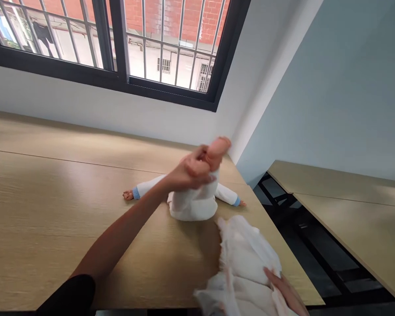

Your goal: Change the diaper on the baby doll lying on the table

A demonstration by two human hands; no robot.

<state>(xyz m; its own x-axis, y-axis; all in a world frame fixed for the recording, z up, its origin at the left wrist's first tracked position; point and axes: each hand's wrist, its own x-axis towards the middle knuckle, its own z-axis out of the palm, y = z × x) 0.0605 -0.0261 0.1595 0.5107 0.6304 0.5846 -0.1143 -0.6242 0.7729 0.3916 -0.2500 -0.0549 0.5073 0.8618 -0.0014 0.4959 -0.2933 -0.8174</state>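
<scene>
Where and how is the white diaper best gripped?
Probably its right-hand edge, pinched from the right side. The white diaper is opened out, broad and creased, so gripping its middle would likely bunch it. The right hand is at that edge; the left hand is busy at the doll's raised foot.

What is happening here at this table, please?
A person's left hand holds a baby doll in white clothing with light-blue cuffs by its raised legs, with a bare foot showing above the grip. The doll lies on a light wood-coloured table, arms spread to both sides. The right hand holds what looks like a white, soft, ruffled diaper, on the near side of the doll and not beneath it.
</scene>
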